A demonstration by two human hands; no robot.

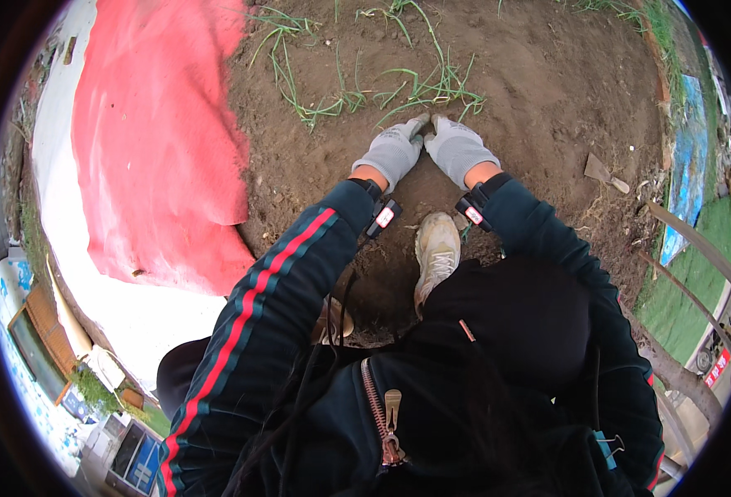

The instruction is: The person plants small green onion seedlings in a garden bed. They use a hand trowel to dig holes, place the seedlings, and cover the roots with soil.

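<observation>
My left hand point(394, 146) and my right hand point(456, 144), both in grey knit work gloves, are low over the brown soil point(545, 105). Their fingertips point forward and nearly meet. The fingers curl down out of sight, so whether they grip anything is hidden. Just beyond them, thin green onion-like plants point(446, 90) lean and sprawl over the dirt in a loose row. Another clump of these plants point(325, 109) stands forward of my left hand. A light-coloured shoe point(438, 251) rests on the soil behind my hands.
Red fabric point(160, 143) over a white sheet point(54, 168) covers the ground at left. To the right lies a flat-bladed hand tool point(605, 172). Bare branches point(697, 242) reach in at right, near a blue panel point(688, 168) and green turf point(682, 310).
</observation>
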